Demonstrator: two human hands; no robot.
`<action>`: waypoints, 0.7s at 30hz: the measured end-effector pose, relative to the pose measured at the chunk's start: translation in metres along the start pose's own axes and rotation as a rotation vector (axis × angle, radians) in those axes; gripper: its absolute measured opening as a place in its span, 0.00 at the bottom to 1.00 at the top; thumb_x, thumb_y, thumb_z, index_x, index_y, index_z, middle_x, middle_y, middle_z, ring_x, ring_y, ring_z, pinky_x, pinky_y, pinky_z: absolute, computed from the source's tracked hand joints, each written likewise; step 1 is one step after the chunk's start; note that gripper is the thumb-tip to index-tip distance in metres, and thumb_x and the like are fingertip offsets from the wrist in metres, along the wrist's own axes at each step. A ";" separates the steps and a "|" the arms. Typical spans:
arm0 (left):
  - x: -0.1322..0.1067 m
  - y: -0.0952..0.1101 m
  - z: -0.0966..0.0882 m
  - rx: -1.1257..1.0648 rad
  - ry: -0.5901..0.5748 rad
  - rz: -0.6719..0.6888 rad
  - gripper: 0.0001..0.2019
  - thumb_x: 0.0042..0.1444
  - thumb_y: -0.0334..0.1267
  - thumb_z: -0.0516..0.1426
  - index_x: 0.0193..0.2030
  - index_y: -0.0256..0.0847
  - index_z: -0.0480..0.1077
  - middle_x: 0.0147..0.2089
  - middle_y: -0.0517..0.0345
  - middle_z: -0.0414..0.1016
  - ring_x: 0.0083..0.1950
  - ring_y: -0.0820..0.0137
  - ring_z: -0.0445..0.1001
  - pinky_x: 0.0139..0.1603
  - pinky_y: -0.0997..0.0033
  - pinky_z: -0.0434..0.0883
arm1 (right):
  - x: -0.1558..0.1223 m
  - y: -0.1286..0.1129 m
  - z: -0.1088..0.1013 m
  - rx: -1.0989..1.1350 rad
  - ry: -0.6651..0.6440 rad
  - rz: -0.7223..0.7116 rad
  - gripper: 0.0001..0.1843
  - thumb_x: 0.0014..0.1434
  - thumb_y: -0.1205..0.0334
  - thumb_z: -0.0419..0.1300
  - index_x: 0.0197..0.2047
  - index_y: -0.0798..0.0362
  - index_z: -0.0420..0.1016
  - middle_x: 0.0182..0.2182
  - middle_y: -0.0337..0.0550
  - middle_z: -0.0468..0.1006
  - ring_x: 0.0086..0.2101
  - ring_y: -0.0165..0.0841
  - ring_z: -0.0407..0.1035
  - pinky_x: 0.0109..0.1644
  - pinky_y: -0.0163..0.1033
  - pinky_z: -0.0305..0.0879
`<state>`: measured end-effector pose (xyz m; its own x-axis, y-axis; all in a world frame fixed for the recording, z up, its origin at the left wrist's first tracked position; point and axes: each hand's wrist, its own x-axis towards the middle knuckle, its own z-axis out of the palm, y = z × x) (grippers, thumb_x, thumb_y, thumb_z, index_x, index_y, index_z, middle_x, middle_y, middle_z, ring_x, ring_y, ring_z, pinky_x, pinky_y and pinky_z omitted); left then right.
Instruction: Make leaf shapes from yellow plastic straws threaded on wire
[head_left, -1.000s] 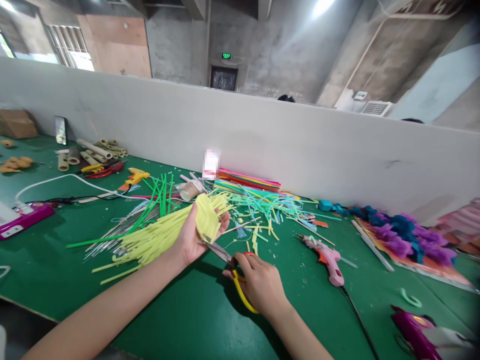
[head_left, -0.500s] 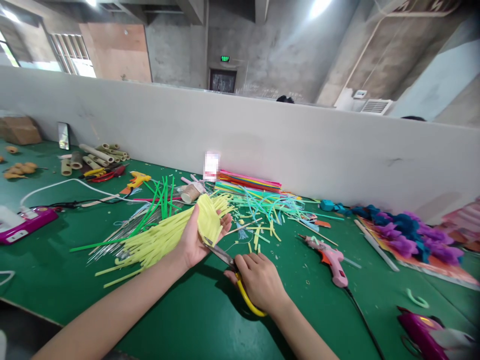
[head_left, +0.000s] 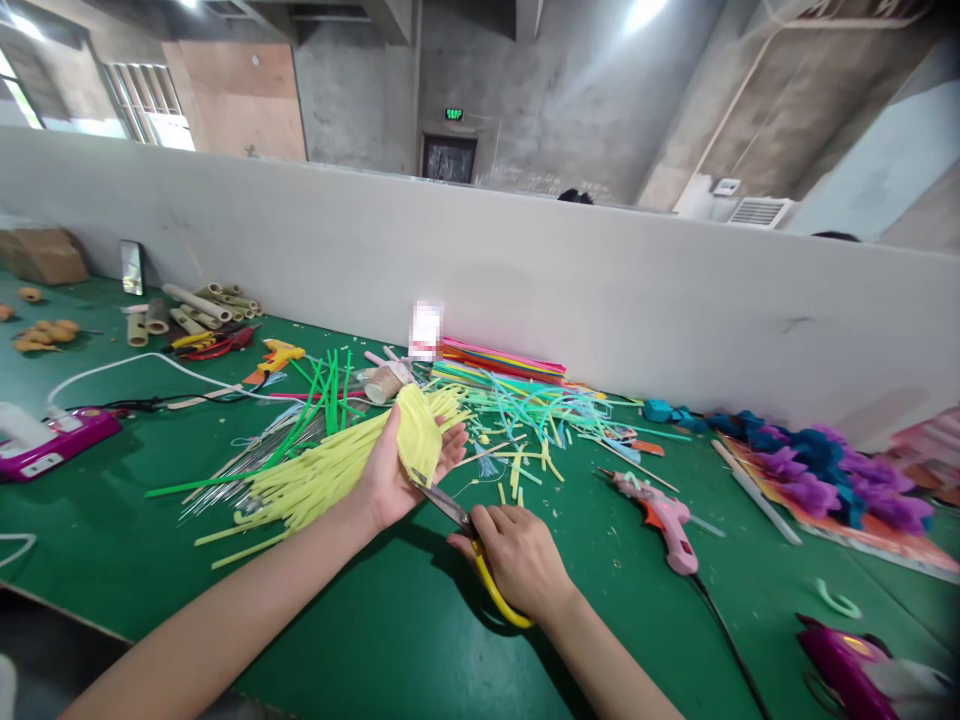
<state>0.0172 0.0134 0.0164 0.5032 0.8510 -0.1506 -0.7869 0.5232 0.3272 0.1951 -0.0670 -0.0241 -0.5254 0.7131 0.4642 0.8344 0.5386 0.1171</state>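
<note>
My left hand (head_left: 391, 476) is closed around a folded yellow sheet piece (head_left: 417, 435), holding it up just above the green table (head_left: 390, 640). My right hand (head_left: 519, 560) grips yellow-handled scissors (head_left: 480, 560). Their metal blades point up and left and meet the lower edge of the yellow piece. A pile of yellow strips (head_left: 300, 482) lies to the left of my left hand.
Green and mint strips (head_left: 517, 410) litter the table's middle. A pink glue gun (head_left: 664, 520) lies to the right, a yellow glue gun (head_left: 279, 354) at the back left. Purple and blue flowers (head_left: 817, 465) lie at right. A grey partition wall (head_left: 525, 270) runs behind.
My right hand has closed the scissors' handles a little while the blades stay at the yellow piece. The view has shifted slightly.
</note>
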 end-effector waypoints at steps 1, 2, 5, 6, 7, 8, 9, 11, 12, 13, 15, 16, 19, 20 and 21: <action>0.000 0.001 -0.001 0.016 -0.005 -0.001 0.25 0.58 0.55 0.52 0.49 0.33 0.67 0.53 0.35 0.71 0.55 0.53 0.72 0.51 0.55 0.73 | 0.000 0.000 0.000 -0.006 0.010 -0.004 0.18 0.66 0.49 0.49 0.31 0.53 0.66 0.21 0.38 0.71 0.24 0.32 0.65 0.30 0.37 0.48; 0.001 0.001 -0.001 0.031 -0.011 -0.001 0.25 0.59 0.55 0.51 0.49 0.34 0.66 0.53 0.36 0.71 0.55 0.53 0.72 0.51 0.55 0.73 | 0.000 0.000 0.000 -0.012 0.023 -0.005 0.19 0.66 0.49 0.48 0.31 0.53 0.66 0.21 0.38 0.71 0.23 0.31 0.65 0.29 0.37 0.47; 0.002 0.003 -0.003 0.068 -0.034 0.000 0.26 0.59 0.56 0.51 0.51 0.34 0.66 0.55 0.36 0.71 0.56 0.53 0.71 0.52 0.54 0.71 | -0.002 0.001 0.000 -0.033 0.064 0.027 0.20 0.67 0.50 0.47 0.29 0.53 0.65 0.19 0.37 0.70 0.20 0.29 0.63 0.26 0.37 0.45; 0.002 0.003 -0.003 0.077 -0.044 0.003 0.26 0.58 0.57 0.50 0.51 0.34 0.66 0.55 0.36 0.70 0.57 0.53 0.70 0.53 0.54 0.71 | -0.002 0.001 0.000 -0.036 0.073 0.044 0.20 0.67 0.50 0.48 0.29 0.53 0.65 0.18 0.37 0.69 0.19 0.28 0.63 0.26 0.37 0.44; 0.002 0.003 -0.002 0.086 -0.053 0.006 0.27 0.58 0.57 0.50 0.52 0.34 0.66 0.56 0.36 0.70 0.57 0.53 0.70 0.54 0.54 0.70 | -0.003 0.002 0.000 -0.035 0.081 0.059 0.19 0.67 0.50 0.48 0.29 0.53 0.65 0.18 0.36 0.69 0.18 0.28 0.63 0.25 0.36 0.44; 0.001 0.003 -0.002 0.095 -0.058 0.010 0.27 0.58 0.57 0.50 0.52 0.34 0.66 0.56 0.36 0.70 0.57 0.53 0.70 0.54 0.54 0.70 | -0.004 0.003 -0.001 -0.032 0.087 0.074 0.19 0.66 0.50 0.49 0.29 0.53 0.65 0.18 0.36 0.70 0.18 0.28 0.63 0.25 0.36 0.45; 0.001 0.003 -0.002 0.105 -0.061 0.013 0.28 0.58 0.57 0.50 0.52 0.34 0.66 0.56 0.36 0.70 0.57 0.53 0.70 0.55 0.54 0.70 | -0.005 0.004 -0.001 -0.026 0.095 0.089 0.19 0.65 0.49 0.50 0.29 0.53 0.65 0.18 0.36 0.70 0.19 0.28 0.64 0.25 0.36 0.46; 0.000 0.003 0.000 0.121 -0.060 0.017 0.28 0.58 0.57 0.50 0.52 0.34 0.66 0.56 0.36 0.70 0.57 0.54 0.70 0.55 0.55 0.70 | -0.007 0.006 -0.002 -0.009 0.119 0.129 0.19 0.64 0.48 0.51 0.30 0.53 0.66 0.18 0.37 0.71 0.19 0.29 0.65 0.25 0.35 0.47; 0.000 0.003 0.000 0.127 -0.059 0.017 0.28 0.59 0.58 0.50 0.52 0.34 0.66 0.55 0.36 0.71 0.57 0.54 0.70 0.54 0.56 0.70 | -0.008 0.007 -0.002 -0.001 0.135 0.155 0.19 0.64 0.47 0.51 0.31 0.54 0.67 0.18 0.37 0.71 0.19 0.29 0.66 0.24 0.34 0.48; 0.000 0.003 0.001 0.133 -0.061 0.016 0.28 0.59 0.58 0.49 0.52 0.34 0.66 0.56 0.36 0.71 0.57 0.55 0.71 0.54 0.56 0.70 | -0.009 0.007 -0.002 0.011 0.150 0.183 0.19 0.64 0.47 0.51 0.32 0.54 0.68 0.18 0.37 0.71 0.18 0.28 0.66 0.24 0.34 0.48; 0.000 0.004 0.001 0.144 -0.070 0.016 0.28 0.59 0.58 0.49 0.52 0.35 0.66 0.57 0.37 0.70 0.57 0.55 0.71 0.54 0.56 0.70 | -0.010 0.008 -0.002 0.043 0.170 0.240 0.20 0.63 0.46 0.51 0.34 0.55 0.69 0.17 0.37 0.72 0.17 0.28 0.66 0.23 0.33 0.49; 0.000 0.004 0.002 0.151 -0.074 0.020 0.28 0.58 0.58 0.49 0.52 0.35 0.66 0.57 0.37 0.69 0.57 0.55 0.71 0.54 0.56 0.70 | -0.010 0.008 -0.002 0.057 0.171 0.271 0.20 0.63 0.46 0.51 0.35 0.55 0.69 0.18 0.38 0.73 0.17 0.28 0.67 0.23 0.33 0.49; 0.000 0.005 0.003 0.182 -0.068 0.072 0.28 0.59 0.58 0.49 0.54 0.36 0.66 0.57 0.38 0.70 0.57 0.56 0.70 0.53 0.56 0.70 | -0.010 0.013 -0.003 0.057 0.155 0.405 0.19 0.63 0.46 0.51 0.37 0.54 0.69 0.20 0.40 0.76 0.18 0.30 0.69 0.22 0.33 0.48; 0.000 0.006 0.003 0.195 -0.062 0.115 0.28 0.59 0.58 0.48 0.54 0.36 0.66 0.57 0.39 0.70 0.58 0.56 0.70 0.54 0.56 0.70 | -0.010 0.016 -0.004 0.037 0.149 0.470 0.19 0.63 0.46 0.50 0.36 0.54 0.70 0.20 0.40 0.76 0.17 0.31 0.69 0.21 0.33 0.47; -0.001 0.006 0.004 0.211 -0.059 0.171 0.28 0.59 0.58 0.48 0.55 0.37 0.65 0.56 0.40 0.71 0.58 0.56 0.70 0.54 0.56 0.70 | -0.010 0.020 -0.005 0.015 0.145 0.538 0.19 0.63 0.46 0.50 0.36 0.53 0.70 0.19 0.40 0.75 0.17 0.32 0.68 0.21 0.33 0.47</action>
<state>0.0137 0.0156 0.0224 0.3941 0.9188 -0.0234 -0.7735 0.3453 0.5316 0.2182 -0.0657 -0.0221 0.0031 0.8207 0.5713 0.9756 0.1230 -0.1819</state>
